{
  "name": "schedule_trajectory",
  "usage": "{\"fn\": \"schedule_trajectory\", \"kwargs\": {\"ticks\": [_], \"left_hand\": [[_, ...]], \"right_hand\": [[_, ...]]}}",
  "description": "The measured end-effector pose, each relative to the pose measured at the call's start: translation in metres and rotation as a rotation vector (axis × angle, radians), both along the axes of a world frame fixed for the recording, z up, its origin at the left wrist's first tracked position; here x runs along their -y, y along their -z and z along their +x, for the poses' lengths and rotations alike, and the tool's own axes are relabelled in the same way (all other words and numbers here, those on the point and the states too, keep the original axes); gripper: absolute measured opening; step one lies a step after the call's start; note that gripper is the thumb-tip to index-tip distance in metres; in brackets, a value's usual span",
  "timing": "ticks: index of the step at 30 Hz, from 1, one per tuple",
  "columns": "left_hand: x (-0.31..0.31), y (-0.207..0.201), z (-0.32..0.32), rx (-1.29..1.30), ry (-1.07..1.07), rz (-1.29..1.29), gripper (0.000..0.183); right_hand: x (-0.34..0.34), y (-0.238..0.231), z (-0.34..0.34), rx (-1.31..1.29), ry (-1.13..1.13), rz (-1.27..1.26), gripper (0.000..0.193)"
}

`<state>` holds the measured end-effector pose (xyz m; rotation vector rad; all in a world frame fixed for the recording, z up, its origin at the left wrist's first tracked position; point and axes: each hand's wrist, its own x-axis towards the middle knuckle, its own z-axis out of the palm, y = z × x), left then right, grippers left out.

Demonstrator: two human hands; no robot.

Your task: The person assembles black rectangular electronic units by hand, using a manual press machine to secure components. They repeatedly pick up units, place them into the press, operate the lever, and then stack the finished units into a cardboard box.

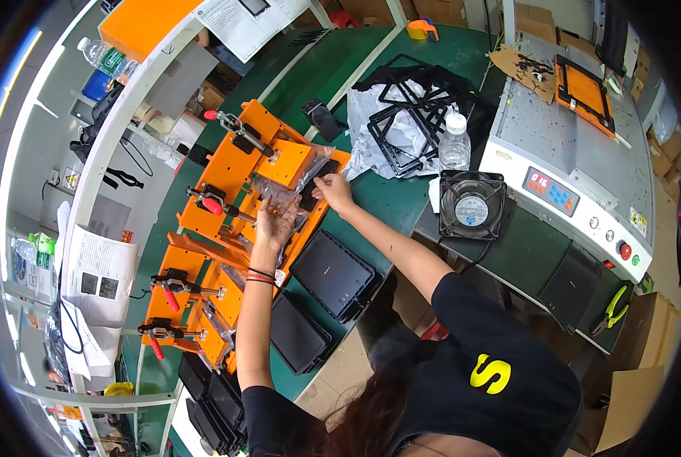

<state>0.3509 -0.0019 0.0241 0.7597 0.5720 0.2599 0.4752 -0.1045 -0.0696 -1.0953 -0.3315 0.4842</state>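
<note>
My left hand [277,222] is at an orange clamping fixture [288,163], palm turned up and fingers apart beside crinkled clear plastic film [268,188]. Just to its right, my right hand [333,192] has its fingers closed at the edge of a dark flat piece [310,199] lying on the fixture. The fingertips partly cover that piece. Toggle clamps with red handles, such as this one [212,204], line the fixture's left side. Close to my forearms, a black rectangular housing [335,274] rests on the green table, with another black housing [298,333] nearer me.
Black frames [409,126] lie on white wrapping at the back, near a clear bottle [455,142]. A fan [472,206] and a grey machine with a control panel [551,190] stand right. Green-handled pliers [611,308] lie at far right. More black housings [212,404] are stacked lower left.
</note>
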Motion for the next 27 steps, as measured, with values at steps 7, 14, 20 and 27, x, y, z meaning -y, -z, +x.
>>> {"fn": "schedule_trajectory", "kwargs": {"ticks": [7,14,20,27], "left_hand": [[-0.027,0.020,0.012,0.233,0.021,-0.140,0.061],[-0.029,0.023,0.029,0.269,-0.156,-0.347,0.063],[-0.032,0.041,0.044,0.387,-0.018,-0.222,0.050],[-0.103,0.078,0.048,0.349,-0.302,0.010,0.053]], "right_hand": [[-0.005,-0.015,-0.003,-0.045,-0.022,-0.065,0.033],[-0.006,-0.011,0.007,-0.043,-0.022,-0.088,0.035],[0.001,-0.005,0.020,0.165,0.066,-0.481,0.040],[0.008,-0.017,-0.004,0.351,0.079,-0.610,0.046]]}}
